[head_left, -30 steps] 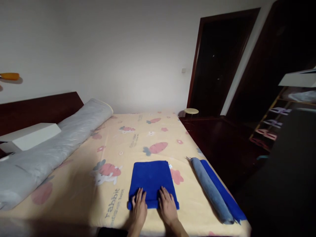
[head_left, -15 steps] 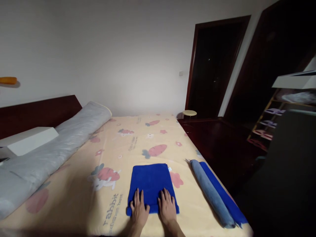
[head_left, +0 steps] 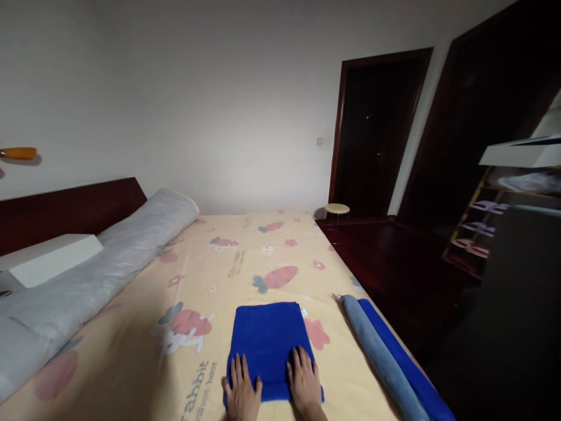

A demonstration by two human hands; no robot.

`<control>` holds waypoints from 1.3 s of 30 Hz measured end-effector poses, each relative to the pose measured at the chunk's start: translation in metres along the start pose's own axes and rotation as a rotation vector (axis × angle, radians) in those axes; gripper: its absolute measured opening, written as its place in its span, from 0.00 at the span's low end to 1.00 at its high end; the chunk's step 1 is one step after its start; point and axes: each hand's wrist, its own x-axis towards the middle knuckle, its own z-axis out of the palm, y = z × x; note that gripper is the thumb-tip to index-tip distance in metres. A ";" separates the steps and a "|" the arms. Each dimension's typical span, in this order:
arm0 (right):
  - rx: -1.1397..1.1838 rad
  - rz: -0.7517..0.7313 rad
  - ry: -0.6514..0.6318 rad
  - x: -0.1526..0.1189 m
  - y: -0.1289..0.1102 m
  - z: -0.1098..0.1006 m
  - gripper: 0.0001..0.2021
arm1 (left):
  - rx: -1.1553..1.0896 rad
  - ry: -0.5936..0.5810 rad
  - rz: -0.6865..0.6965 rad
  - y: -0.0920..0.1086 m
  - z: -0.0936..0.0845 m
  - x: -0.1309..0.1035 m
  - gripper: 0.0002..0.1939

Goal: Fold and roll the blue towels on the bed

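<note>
A blue towel (head_left: 270,336), folded into a rough rectangle, lies on the bed in front of me. Its near edge is turned over into a thick band. My left hand (head_left: 242,393) rests on the towel's near left corner, fingers stretched out and thumb apart. On the near right side lies my right hand (head_left: 304,377), palm down with its fingers extended and close together. Both hands press on the cloth without gripping it. A small white tag (head_left: 304,313) shows at the towel's right edge.
Right of the towel lie a grey-blue roll of cloth (head_left: 380,354) and a blue roll (head_left: 401,351), along the bed's edge. A rolled grey mat (head_left: 127,242) and a white box (head_left: 56,255) are on the left. Beyond the bed stands a stool (head_left: 336,209).
My hands have shifted slightly apart toward the towel's two near corners. The view has tilted up a little, so everything sits lower in the picture. The towel looks much the same.
</note>
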 end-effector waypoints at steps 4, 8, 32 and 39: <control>0.090 -0.137 -0.058 -0.002 -0.022 -0.010 0.23 | -0.113 -0.014 0.165 0.008 0.003 0.005 0.31; 0.210 -0.378 -0.215 0.000 -0.042 -0.015 0.22 | -0.253 -0.249 0.383 0.012 0.001 0.021 0.27; 0.050 -0.079 -0.084 0.027 -0.003 -0.008 0.23 | -0.165 -0.066 0.296 -0.001 0.009 0.043 0.27; -0.039 0.066 0.016 0.036 0.016 -0.006 0.24 | -0.117 0.063 0.223 -0.010 0.001 0.045 0.26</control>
